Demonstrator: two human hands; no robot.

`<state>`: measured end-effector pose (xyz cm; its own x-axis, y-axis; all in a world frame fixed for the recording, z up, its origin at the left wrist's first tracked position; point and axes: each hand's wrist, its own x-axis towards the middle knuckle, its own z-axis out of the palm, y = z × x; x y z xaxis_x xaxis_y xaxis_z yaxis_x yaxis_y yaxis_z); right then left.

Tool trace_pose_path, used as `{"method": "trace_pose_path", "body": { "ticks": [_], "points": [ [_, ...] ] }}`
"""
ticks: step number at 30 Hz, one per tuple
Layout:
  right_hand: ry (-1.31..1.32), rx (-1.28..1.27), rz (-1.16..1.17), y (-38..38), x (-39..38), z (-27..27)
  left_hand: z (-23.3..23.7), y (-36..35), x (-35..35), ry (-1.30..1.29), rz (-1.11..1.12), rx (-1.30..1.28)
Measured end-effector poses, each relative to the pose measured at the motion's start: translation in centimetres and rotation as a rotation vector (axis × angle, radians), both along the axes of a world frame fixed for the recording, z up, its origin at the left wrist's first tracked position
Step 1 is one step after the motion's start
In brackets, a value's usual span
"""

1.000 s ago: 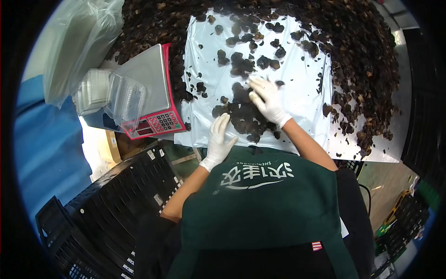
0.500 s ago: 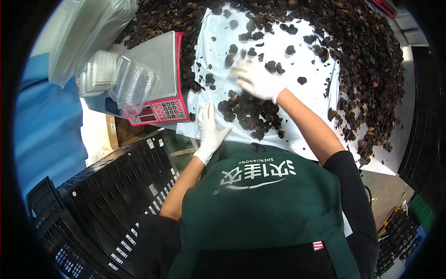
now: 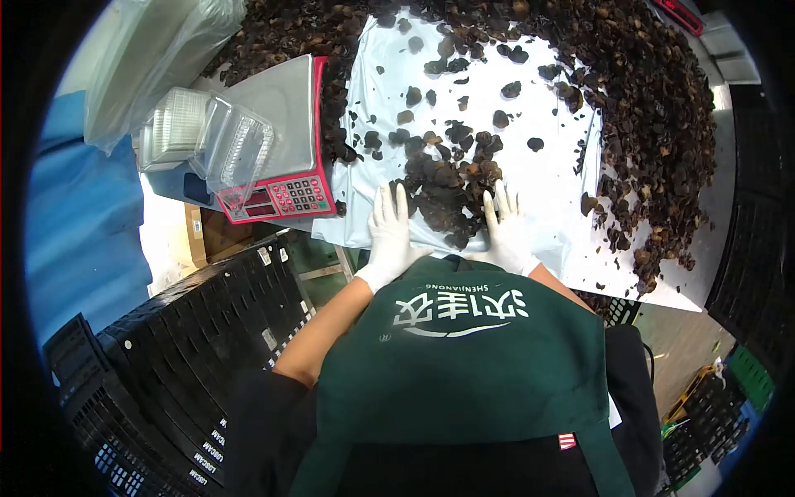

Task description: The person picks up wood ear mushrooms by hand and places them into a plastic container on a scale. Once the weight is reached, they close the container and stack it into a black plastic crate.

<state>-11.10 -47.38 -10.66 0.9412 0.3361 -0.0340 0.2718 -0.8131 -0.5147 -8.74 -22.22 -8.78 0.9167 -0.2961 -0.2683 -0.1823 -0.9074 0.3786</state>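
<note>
A heap of dark, ruffled wood ear mushrooms (image 3: 447, 186) lies on a pale plastic sheet (image 3: 546, 182) in front of me. My left hand (image 3: 390, 240), in a white glove, rests flat at the heap's left edge with fingers stretched out. At the right edge lies my right hand (image 3: 508, 238), also gloved, its fingers straight and slightly apart. Both sets of fingertips are beside the nearest pieces, and neither hand grips anything. Loose single mushrooms are scattered over the sheet beyond the heap.
A red digital scale (image 3: 290, 132) stands to the left, with clear plastic trays (image 3: 236, 145) on and beside it. A broad bank of mushrooms (image 3: 654, 141) borders the sheet at the back and right. Black crates (image 3: 190, 323) stand at lower left, below the table.
My right hand has come back from the middle of the sheet to the heap's near right side. Some scattered pieces now lie closer to the heap. My left hand has shifted slightly right.
</note>
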Motion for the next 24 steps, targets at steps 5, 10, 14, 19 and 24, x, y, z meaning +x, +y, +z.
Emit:
{"method": "trace_pose_path", "body": {
  "ticks": [5,10,14,19,24],
  "points": [
    [-0.099,0.035,-0.176,1.9,5.0,-0.6,0.8,-0.8,4.7,-0.003,0.030,-0.019],
    [-0.020,-0.157,-0.124,1.3,9.1,1.4,2.3,-1.4,8.3,0.016,0.010,-0.140],
    [-0.052,-0.088,-0.068,1.9,8.5,0.8,1.5,-3.3,8.6,0.117,-0.102,-0.151],
    [-0.109,0.262,-0.169,3.1,7.4,-1.0,-0.4,-5.5,7.0,0.088,-0.025,-0.533],
    [0.320,0.679,-0.376,3.0,8.4,2.3,0.7,-6.8,7.6,0.158,0.198,-0.747]
  ]
}}
